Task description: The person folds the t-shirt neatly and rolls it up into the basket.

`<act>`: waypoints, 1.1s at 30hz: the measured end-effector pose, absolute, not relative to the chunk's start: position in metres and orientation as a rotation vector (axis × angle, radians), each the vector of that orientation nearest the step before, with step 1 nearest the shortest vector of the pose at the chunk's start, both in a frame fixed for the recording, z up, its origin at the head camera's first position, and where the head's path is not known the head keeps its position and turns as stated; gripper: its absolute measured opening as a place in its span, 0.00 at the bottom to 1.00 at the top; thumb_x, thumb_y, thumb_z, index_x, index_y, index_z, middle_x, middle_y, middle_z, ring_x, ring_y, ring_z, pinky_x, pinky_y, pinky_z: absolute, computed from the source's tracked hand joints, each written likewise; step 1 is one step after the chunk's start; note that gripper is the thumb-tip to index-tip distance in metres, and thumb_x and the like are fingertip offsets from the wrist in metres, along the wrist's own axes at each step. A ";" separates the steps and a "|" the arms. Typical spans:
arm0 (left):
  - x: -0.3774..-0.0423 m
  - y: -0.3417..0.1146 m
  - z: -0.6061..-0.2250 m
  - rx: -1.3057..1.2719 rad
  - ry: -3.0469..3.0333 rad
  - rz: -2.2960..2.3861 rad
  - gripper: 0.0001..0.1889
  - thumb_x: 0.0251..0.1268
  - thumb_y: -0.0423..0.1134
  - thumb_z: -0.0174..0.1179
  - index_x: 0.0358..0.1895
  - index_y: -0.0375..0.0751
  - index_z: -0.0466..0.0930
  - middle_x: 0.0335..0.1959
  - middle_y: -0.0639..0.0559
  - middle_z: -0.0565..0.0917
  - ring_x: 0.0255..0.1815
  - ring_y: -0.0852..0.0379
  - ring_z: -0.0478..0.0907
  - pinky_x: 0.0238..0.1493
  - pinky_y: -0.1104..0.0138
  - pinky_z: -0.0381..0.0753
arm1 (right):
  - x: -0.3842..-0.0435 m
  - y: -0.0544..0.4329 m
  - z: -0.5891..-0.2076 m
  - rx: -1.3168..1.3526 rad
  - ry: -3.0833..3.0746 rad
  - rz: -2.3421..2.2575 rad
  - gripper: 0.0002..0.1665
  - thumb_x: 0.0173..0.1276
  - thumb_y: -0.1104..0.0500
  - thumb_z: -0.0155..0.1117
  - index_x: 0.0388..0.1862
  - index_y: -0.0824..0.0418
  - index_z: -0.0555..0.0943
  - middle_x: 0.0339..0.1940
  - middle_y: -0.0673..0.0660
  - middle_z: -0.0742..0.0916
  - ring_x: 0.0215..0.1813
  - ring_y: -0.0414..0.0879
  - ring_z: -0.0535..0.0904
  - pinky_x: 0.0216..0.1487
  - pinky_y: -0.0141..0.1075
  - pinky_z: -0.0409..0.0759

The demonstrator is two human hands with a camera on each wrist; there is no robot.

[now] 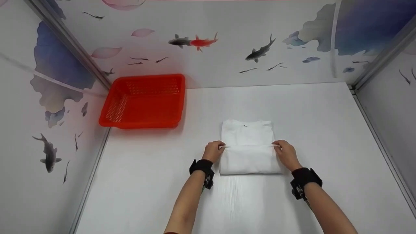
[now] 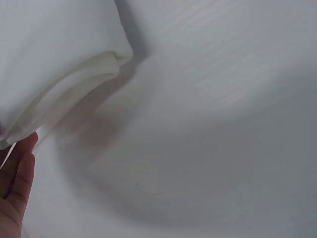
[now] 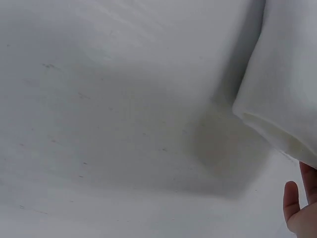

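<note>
A white T-shirt [image 1: 250, 161], folded into a narrow rectangle, lies on the white table with its neckline and small dark label at the far end. Its near part is doubled over toward the neckline. At the left end of that turned-over edge, my left hand [image 1: 213, 151] pinches the cloth; at the right end my right hand [image 1: 287, 155] does the same. Layered folds of the shirt [image 2: 59, 44] show above the left fingers [image 2: 24, 178] in the left wrist view. In the right wrist view, the right hand [image 3: 303, 210] is partly cut off beneath the shirt's rolled side [image 3: 290, 69].
A red plastic basket [image 1: 148, 125] with perforated sides stands at the table's back left corner. Panels printed with fish and petals [image 1: 227, 71] enclose the table [image 1: 146, 182] at the back, left and right.
</note>
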State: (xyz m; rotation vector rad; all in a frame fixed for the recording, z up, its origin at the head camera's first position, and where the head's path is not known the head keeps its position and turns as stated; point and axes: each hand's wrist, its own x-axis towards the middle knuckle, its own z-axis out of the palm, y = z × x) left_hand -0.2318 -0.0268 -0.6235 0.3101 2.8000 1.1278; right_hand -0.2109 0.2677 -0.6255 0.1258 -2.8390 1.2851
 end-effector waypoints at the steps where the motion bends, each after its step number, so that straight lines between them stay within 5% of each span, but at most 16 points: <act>1: -0.232 -0.025 -0.625 0.285 2.810 1.111 0.08 0.67 0.30 0.60 0.44 0.31 0.85 0.39 0.42 0.86 0.40 0.49 0.82 0.43 0.62 0.80 | -0.211 0.267 -0.626 0.120 -2.847 1.272 0.10 0.70 0.73 0.53 0.47 0.78 0.78 0.45 0.73 0.81 0.49 0.66 0.77 0.51 0.56 0.73; 12: -0.223 -0.011 -0.644 0.392 3.189 0.825 0.02 0.62 0.28 0.63 0.33 0.34 0.85 0.32 0.44 0.84 0.34 0.48 0.82 0.37 0.65 0.81 | -0.218 0.257 -0.634 0.104 -2.950 0.854 0.05 0.66 0.68 0.62 0.35 0.71 0.82 0.34 0.67 0.85 0.39 0.65 0.79 0.42 0.59 0.72; 22: -0.218 -0.016 -0.641 0.497 3.245 0.742 0.06 0.65 0.33 0.63 0.39 0.38 0.88 0.42 0.45 0.84 0.43 0.47 0.80 0.40 0.58 0.80 | -0.214 0.262 -0.632 0.201 -2.869 0.794 0.07 0.67 0.67 0.62 0.39 0.71 0.85 0.42 0.69 0.85 0.42 0.67 0.78 0.41 0.61 0.74; 27: -0.199 -0.024 -0.636 0.694 3.245 0.840 0.07 0.64 0.35 0.64 0.43 0.39 0.86 0.47 0.47 0.83 0.50 0.50 0.78 0.46 0.58 0.78 | -0.192 0.269 -0.637 0.407 -2.569 0.814 0.08 0.55 0.75 0.69 0.36 0.70 0.84 0.38 0.66 0.85 0.40 0.63 0.80 0.38 0.57 0.77; 33: -0.167 -0.036 -0.644 1.072 3.258 0.804 0.05 0.59 0.34 0.69 0.38 0.42 0.87 0.41 0.52 0.83 0.46 0.55 0.78 0.44 0.63 0.76 | -0.151 0.278 -0.653 0.644 -2.340 0.693 0.19 0.39 0.77 0.76 0.34 0.67 0.84 0.38 0.63 0.85 0.40 0.59 0.80 0.37 0.54 0.75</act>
